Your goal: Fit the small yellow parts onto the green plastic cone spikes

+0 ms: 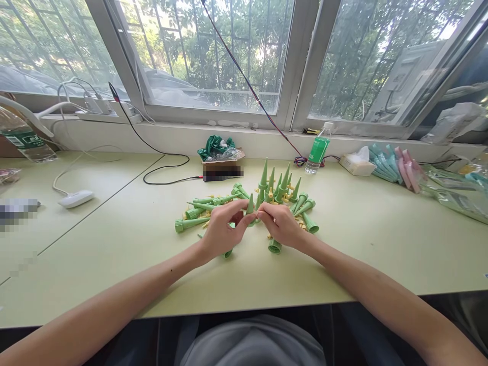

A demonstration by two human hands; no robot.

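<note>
Several green plastic cones and small yellow pieces are heaped on the pale green table (pixel 152 269). Behind my hands a group of green cones (pixel 282 189) stands upright, points up. My left hand (pixel 224 227) is closed, thumb and index finger pinched beside an upright green cone (pixel 250 205). Against its fingertips are those of my right hand (pixel 280 223), also pinched. Whatever small piece lies between the fingertips is too hidden to make out. One loose cone (pixel 191 224) lies to the left, another (pixel 310 222) to the right, and one (pixel 275 246) below my right hand.
At the back stand a cardboard tray with green wrapping (pixel 219 150), a water bottle (pixel 317 148) and a tissue box (pixel 357 163). Pink and teal packets (pixel 396 165) lie at the right. A white mouse-like device (pixel 75 199) and cables are at the left.
</note>
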